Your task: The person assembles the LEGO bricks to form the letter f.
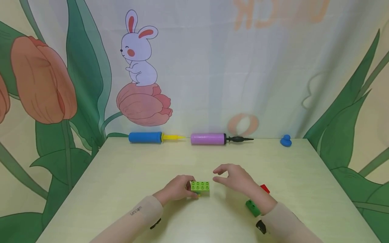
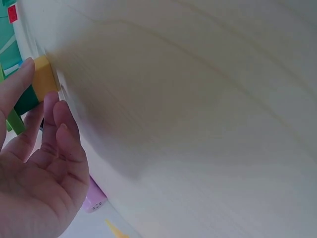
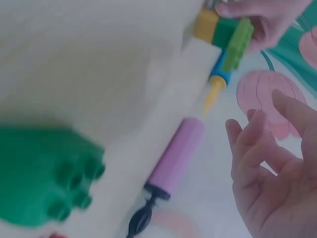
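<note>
My left hand (image 1: 177,189) grips a small stack of toy building bricks from its left side, low over the table. On top lies a wide light green brick (image 1: 200,186) with studs facing up. Beneath it, in the right wrist view, come a dark green brick (image 3: 225,32) and a yellow brick (image 3: 206,26) at the bottom. To the right of the stack, my right hand (image 1: 235,178) hovers apart from it, fingers loosely bent and holding nothing. A separate green brick (image 1: 253,208) and a partly hidden red brick (image 1: 264,189) lie by the right forearm.
Along the table's back edge lie a blue hand pump (image 1: 145,137) with a yellow nozzle, a purple hand pump (image 1: 208,138) with a black nozzle, and a small blue rounded object (image 1: 286,140). Behind them hangs a printed curtain (image 1: 194,67).
</note>
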`<state>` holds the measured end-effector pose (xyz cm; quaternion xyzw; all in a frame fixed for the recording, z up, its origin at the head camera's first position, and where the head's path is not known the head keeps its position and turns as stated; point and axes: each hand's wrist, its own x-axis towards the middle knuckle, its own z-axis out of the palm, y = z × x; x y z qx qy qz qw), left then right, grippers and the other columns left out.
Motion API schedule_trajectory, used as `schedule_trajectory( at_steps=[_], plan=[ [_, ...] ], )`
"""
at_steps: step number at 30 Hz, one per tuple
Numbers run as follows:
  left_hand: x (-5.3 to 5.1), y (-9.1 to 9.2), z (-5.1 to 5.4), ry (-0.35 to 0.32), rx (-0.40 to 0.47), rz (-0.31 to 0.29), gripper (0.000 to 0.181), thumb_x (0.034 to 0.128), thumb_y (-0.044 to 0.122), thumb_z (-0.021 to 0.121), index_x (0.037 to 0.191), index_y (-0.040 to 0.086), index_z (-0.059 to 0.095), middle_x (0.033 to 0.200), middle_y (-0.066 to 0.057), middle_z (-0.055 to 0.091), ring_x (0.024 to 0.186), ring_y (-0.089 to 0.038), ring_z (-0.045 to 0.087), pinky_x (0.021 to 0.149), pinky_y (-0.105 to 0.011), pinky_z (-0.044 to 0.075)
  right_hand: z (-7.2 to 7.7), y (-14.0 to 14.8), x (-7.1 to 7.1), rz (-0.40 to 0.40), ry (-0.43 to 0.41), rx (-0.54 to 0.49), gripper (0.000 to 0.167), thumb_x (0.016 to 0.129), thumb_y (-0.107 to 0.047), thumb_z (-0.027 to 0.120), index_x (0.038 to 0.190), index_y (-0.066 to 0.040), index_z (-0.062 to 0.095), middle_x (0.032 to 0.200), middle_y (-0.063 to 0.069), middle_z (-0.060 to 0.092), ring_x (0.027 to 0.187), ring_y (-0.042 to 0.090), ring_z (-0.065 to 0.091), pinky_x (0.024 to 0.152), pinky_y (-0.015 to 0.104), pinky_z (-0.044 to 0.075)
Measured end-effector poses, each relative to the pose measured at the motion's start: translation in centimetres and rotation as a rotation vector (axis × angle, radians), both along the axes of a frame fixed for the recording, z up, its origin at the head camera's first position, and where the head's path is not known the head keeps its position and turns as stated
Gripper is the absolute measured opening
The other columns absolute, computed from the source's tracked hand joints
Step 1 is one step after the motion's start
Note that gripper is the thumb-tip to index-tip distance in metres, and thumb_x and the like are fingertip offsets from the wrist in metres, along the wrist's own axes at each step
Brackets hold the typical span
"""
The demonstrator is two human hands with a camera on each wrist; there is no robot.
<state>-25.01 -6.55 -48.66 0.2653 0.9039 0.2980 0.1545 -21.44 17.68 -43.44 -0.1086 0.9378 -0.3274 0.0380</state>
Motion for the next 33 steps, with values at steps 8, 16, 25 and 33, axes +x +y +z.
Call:
schedule_trajectory(
  at_steps=[8, 16, 25, 33],
  plan=[
    [-0.1, 0.0, 0.1, -0.019, -0.003, 0.01, 0.041, 0.0761, 0.028, 0.083, 0.107, 0.011, 0.063, 0.074, 0.003, 0.057, 0.065, -0.011, 0.05, 0.06, -0.027, 0.042, 1.4, 3.1, 1.5, -0.052, 0.014, 0.078, 0.02, 0.086, -0.028, 0.074, 0.105, -0.024, 0.071, 0.102, -0.003, 0.067, 0.074, 0.012, 0.057, 0.065, 0.034, 0.047],
    [0.1, -0.1, 0.1, -0.02, -0.004, 0.008, 0.043, 0.0766, 0.029, 0.083, 0.11, 0.01, 0.063, 0.074, 0.002, 0.057, 0.066, -0.011, 0.049, 0.061, -0.027, 0.042, 0.7, 7.0, 2.8, -0.079, -0.02, 0.194, 0.03, 0.084, -0.017, 0.076, 0.114, -0.018, 0.068, 0.107, 0.002, 0.066, 0.087, 0.022, 0.061, 0.068, 0.038, 0.049],
    [0.3, -0.1, 0.6, -0.012, -0.005, 0.013, 0.042, 0.0763, 0.028, 0.083, 0.109, 0.009, 0.063, 0.075, 0.002, 0.057, 0.067, -0.012, 0.05, 0.062, -0.028, 0.042, -0.7, 10.7, 2.7, -0.084, -0.11, 0.262, 0.047, 0.077, -0.012, 0.081, 0.121, -0.013, 0.065, 0.113, 0.01, 0.062, 0.099, 0.029, 0.059, 0.072, 0.045, 0.051],
    [0.3, 0.0, 0.3, -0.012, 0.006, 0.006, 0.041, 0.0763, 0.028, 0.083, 0.107, 0.01, 0.063, 0.076, 0.001, 0.057, 0.066, -0.011, 0.05, 0.061, -0.028, 0.042, -1.5, 12.1, 2.7, -0.072, -0.17, 0.259, 0.055, 0.07, -0.011, 0.087, 0.12, -0.012, 0.065, 0.115, 0.011, 0.06, 0.101, 0.031, 0.056, 0.075, 0.048, 0.051]
  ],
)
